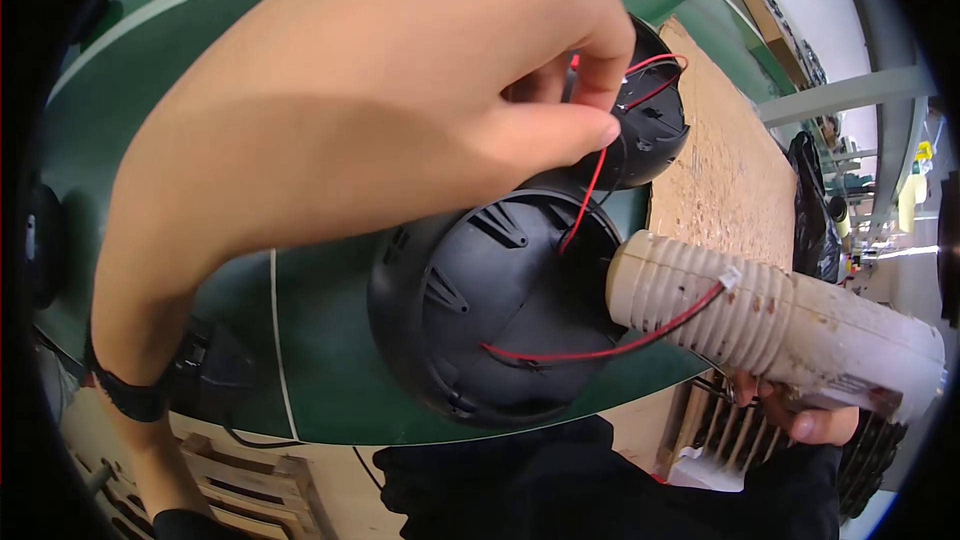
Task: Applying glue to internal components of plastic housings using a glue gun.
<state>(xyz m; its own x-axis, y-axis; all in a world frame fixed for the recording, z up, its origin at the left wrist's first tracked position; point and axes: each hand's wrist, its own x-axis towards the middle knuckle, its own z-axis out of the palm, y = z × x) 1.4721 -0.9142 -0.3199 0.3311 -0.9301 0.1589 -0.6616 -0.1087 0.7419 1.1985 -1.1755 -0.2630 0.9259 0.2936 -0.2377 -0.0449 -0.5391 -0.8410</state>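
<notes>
Head: left grip (535,60) tight on one red wire (592,187), right (818,426) around one heat gun (790,325).

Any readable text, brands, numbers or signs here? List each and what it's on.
None readable.
Heat gun: dark marks toward its rear; too blurred to tell lettering from slots.
Front black shell: no legible text.
Yellowish things at far right: too small to read.

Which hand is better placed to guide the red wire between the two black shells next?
Probably the left hand: it seems to pinch that red wire, while the right hand appears occupied, gripping the cream ribbed tool.
</notes>
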